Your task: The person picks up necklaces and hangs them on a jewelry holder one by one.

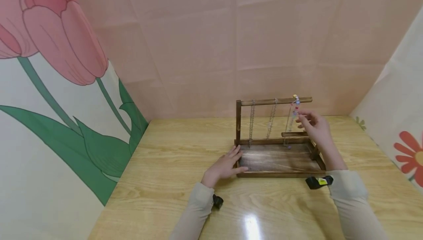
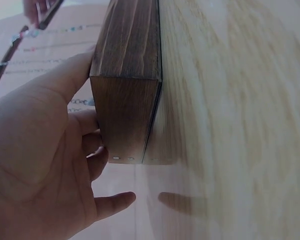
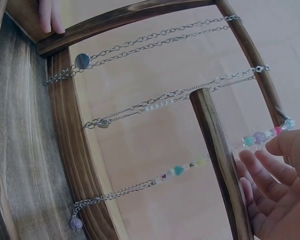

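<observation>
A dark wooden jewelry stand (image 1: 275,175) with a tray base stands on the table. On its upper bar (image 1: 259,102) hang two silver chain necklaces (image 1: 271,118) and, farther right, a colorful beaded necklace (image 3: 178,170) with a chain end and lilac bead. My left hand (image 1: 226,164) rests against the tray's left end, fingers over the rim and thumb inside the front corner. My right hand (image 1: 315,126) is beside the beads close under the bar, thumb and fingers loosely bent with the tips right at the strand. A shorter lower bar (image 3: 217,145) crosses in front of this necklace.
The stand is on a light wooden table (image 1: 158,159). Behind it hangs a pink backdrop (image 1: 198,49), with a tulip-printed panel (image 1: 62,41) at left and a flower-printed one (image 1: 406,122) at right. The upper bar's right end is free, without a post.
</observation>
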Demonstrator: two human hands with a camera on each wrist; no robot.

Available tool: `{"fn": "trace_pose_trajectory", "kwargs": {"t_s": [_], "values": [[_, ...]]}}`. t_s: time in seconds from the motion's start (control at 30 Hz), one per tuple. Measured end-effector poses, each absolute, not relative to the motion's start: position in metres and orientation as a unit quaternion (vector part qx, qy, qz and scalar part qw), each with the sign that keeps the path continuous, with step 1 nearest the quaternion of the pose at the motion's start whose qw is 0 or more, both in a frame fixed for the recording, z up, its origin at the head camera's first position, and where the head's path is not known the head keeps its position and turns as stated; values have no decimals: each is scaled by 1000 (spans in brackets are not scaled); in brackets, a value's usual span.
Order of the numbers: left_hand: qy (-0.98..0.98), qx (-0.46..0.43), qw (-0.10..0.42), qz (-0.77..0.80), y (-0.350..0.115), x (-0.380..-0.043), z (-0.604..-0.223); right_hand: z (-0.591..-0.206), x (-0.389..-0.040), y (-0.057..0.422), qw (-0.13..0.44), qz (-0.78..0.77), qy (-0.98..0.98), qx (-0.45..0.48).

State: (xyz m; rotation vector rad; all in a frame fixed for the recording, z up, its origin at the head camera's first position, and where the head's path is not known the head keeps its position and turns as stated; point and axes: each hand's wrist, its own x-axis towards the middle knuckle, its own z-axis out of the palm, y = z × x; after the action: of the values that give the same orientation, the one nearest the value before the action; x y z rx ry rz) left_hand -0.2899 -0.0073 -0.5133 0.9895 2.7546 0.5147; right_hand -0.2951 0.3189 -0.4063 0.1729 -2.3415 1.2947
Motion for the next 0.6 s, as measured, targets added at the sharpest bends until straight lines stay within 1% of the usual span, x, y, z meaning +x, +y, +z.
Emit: {"fn": "trace_pose_trajectory", "kwargs": {"t_s": [0.2, 0.33, 0.6], "values": [[922, 335, 88, 172, -11, -293, -512, -410, -294, 318, 258, 427, -864, 66], [923, 338, 80, 167, -15, -296, -511, -413, -294, 316, 277, 414, -865, 67], [921, 346, 60, 166, -24, -303, -505, -411, -292, 309, 282, 401, -867, 86]]}}
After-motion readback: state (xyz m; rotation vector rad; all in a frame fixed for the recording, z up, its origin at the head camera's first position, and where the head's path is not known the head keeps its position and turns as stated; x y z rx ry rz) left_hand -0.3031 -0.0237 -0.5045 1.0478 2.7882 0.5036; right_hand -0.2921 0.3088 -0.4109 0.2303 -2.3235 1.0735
